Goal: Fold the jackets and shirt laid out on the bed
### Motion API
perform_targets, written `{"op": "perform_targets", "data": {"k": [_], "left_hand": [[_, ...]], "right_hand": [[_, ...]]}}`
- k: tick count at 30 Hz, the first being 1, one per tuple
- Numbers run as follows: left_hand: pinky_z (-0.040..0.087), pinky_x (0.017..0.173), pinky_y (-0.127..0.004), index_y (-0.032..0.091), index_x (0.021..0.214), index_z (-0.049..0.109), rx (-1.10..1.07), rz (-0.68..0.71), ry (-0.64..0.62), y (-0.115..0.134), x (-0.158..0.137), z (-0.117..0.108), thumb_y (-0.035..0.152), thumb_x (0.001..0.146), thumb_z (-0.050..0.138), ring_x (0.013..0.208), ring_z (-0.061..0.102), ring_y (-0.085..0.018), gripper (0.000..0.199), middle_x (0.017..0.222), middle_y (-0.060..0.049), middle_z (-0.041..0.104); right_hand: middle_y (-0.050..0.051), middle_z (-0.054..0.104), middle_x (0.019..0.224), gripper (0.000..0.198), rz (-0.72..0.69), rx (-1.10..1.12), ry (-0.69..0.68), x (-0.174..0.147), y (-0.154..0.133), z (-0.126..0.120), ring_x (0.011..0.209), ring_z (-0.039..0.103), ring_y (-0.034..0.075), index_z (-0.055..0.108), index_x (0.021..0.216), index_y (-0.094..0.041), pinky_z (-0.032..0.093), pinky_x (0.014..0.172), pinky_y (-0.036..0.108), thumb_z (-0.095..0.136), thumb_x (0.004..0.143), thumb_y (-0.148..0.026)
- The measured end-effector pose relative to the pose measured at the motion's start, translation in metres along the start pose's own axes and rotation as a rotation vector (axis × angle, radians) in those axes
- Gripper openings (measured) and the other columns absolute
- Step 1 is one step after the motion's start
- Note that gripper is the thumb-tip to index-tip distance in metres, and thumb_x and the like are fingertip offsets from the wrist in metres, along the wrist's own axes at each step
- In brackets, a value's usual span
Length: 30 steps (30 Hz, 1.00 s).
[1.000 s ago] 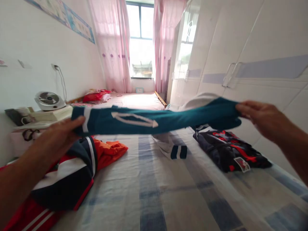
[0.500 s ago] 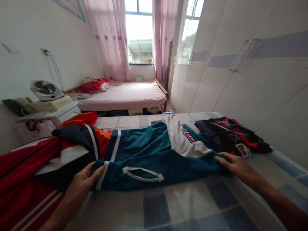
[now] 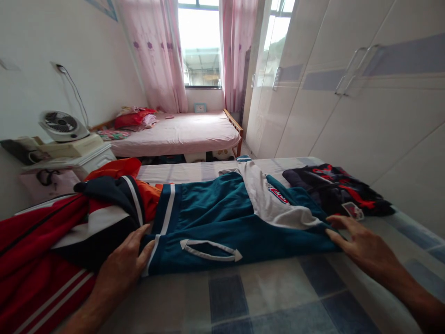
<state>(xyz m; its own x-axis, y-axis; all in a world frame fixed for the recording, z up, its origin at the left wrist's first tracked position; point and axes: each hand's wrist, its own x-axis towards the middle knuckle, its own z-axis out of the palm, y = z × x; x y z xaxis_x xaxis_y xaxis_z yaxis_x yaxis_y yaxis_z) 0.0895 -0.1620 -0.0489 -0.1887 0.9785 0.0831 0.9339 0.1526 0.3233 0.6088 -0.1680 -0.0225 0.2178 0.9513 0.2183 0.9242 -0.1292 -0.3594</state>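
Observation:
A teal and white sweatshirt [image 3: 215, 232] lies spread on the bed, with a folded-over white sleeve and a white-trimmed pocket slit facing me. My left hand [image 3: 127, 257] is at its striped hem, thumb and fingers parted around the near corner. At the shoulder end, my right hand [image 3: 358, 239] touches the cloth with thumb and forefinger apart. The other fingertips of both hands are partly hidden. A red, white and navy jacket [image 3: 45, 236] lies against my left hand. Beyond my right hand is a folded black and red garment [image 3: 337, 190].
A checked sheet [image 3: 274, 297] covers the bed under the clothes. Orange cloth [image 3: 116, 169] sits behind the jacket. A small fan [image 3: 62, 125] stands on a box at the left. A pink bed [image 3: 181, 132] is by the window, and white wardrobes [image 3: 375, 125] line the right.
The sweatshirt's near edge lies flatter and straighter. Both hands have loosened from a pinch, the fingers spreading, and my right hand has moved slightly right. The view has tilted slightly down.

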Motion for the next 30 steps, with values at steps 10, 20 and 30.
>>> {"op": "perform_targets", "data": {"k": [10,20,30], "left_hand": [[0.047,0.084,-0.036,0.009,0.115,0.058,0.225,0.135,0.078,0.044,0.092,-0.011,0.048,0.087,0.035,0.100,0.062,-0.029,0.053,0.113,-0.016,0.063],[0.047,0.074,-0.038,0.003,0.119,0.049,0.314,0.078,0.189,0.053,0.110,0.008,0.049,0.086,0.036,0.094,0.062,-0.033,0.058,0.107,-0.022,0.060],[0.045,0.069,-0.028,0.019,0.096,0.053,0.216,0.074,0.266,0.051,0.119,0.001,0.032,0.088,0.032,0.084,0.063,-0.022,0.026,0.089,-0.008,0.064]], "right_hand": [[0.005,0.067,0.088,0.025,-0.246,0.408,0.053,0.013,-0.100,0.037,0.076,0.061,0.020,0.062,0.090,-0.023,0.048,0.068,0.031,0.042,0.087,-0.038],[0.003,0.068,0.091,0.024,-0.180,0.554,-0.128,0.016,-0.087,0.084,0.086,0.063,0.020,0.063,0.089,-0.021,0.047,0.080,0.033,0.043,0.087,-0.034],[0.003,0.067,0.090,0.023,-0.232,0.552,-0.129,0.018,-0.085,0.089,0.086,0.062,0.019,0.063,0.087,-0.020,0.044,0.080,0.031,0.042,0.087,-0.029]]}}
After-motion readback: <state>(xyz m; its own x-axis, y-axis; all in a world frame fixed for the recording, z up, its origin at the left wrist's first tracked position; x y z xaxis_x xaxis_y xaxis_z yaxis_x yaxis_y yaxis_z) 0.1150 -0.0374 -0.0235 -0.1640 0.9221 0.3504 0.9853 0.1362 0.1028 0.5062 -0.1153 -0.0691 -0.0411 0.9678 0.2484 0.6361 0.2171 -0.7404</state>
